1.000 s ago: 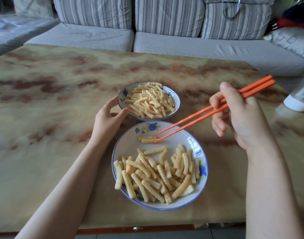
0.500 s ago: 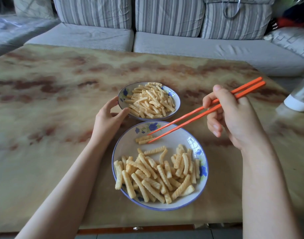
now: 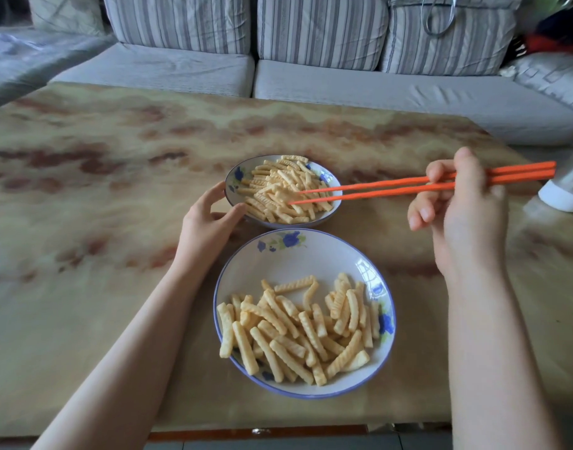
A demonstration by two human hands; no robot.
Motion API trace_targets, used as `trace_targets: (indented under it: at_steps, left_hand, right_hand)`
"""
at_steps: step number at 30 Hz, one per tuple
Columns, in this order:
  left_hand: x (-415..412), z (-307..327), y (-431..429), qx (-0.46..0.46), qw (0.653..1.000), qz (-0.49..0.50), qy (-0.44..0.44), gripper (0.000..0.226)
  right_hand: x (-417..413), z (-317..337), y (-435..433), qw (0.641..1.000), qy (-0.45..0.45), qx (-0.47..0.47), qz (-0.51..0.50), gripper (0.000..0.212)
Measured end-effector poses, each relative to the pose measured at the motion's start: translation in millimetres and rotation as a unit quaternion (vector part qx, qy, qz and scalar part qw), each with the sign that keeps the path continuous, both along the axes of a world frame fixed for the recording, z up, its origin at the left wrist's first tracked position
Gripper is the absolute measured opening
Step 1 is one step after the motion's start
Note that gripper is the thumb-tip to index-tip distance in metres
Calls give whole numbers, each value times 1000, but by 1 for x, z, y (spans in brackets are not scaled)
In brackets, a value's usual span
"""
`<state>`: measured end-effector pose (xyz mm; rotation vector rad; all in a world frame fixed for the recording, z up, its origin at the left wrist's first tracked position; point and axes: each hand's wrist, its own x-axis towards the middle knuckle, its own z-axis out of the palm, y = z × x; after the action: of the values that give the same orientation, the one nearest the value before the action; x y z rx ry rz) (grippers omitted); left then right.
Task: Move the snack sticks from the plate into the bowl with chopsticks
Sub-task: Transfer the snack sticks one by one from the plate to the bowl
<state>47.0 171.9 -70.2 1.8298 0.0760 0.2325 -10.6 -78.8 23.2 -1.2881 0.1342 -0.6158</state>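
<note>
You are at the drop-off, I judge: your right hand [image 3: 464, 216] is gripping the two orange chopsticks [image 3: 376, 190], tips slightly parted over the one bowl [image 3: 229, 183] with nothing visibly pinched, while your left hand [image 3: 207, 222] is curling round its near rim. Next you are needing to swing to the one plate [image 3: 304, 258] and pinch another of its few dozen snack sticks [image 3: 295, 326]; the bowl is holding a similar heap.
</note>
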Motion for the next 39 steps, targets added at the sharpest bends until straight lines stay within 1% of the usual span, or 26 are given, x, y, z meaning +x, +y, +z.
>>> trace_targets:
  at_steps: [3,6,12,16,18,21,23,25,27,30,34,39]
  left_hand:
    - [0,0,0,-3,1000,0,-1,47]
    - [0,0,0,-7,1000,-1,-4,48]
    - [0,0,0,4,1000,-4,-17,47]
    - [0,0,0,0,1000,1,-8,48]
    - [0,0,0,-5,1000,4,0,48]
    - [0,-1,-1,-7,1000,4,0,46]
    - [0,0,-1,-7,1000,5,-2,44]
    - [0,0,-1,-12,1000,5,1,45]
    - [0,0,-1,-15,1000,4,-1,46]
    - [0,0,-1,-3,1000,2,-15,46]
    - [1,-1,-1,-11,1000,0,-16,47]
    - [1,-1,-1,-10,1000,2,-17,48]
  right_hand:
    - [6,-5,10,999,-10,9,-41,39]
    - [15,-12,20,998,-11,4,-60,42]
    - [30,-30,29,998,28,-50,-27,45]
    - [23,-23,21,998,-2,-54,-25,44]
    - [17,-15,14,999,-12,-38,-9,43]
    - [8,-7,0,998,-6,-32,62,50]
    - [0,-3,-9,989,17,-77,124,56]
    - [-8,2,-16,976,44,-129,172,54]
    - [-14,5,-21,966,66,-154,196,48]
    - [-18,6,-24,961,86,-169,202,49]
    - [-16,2,-23,952,104,-190,215,50]
    - [-10,-1,-19,971,77,-151,167,44]
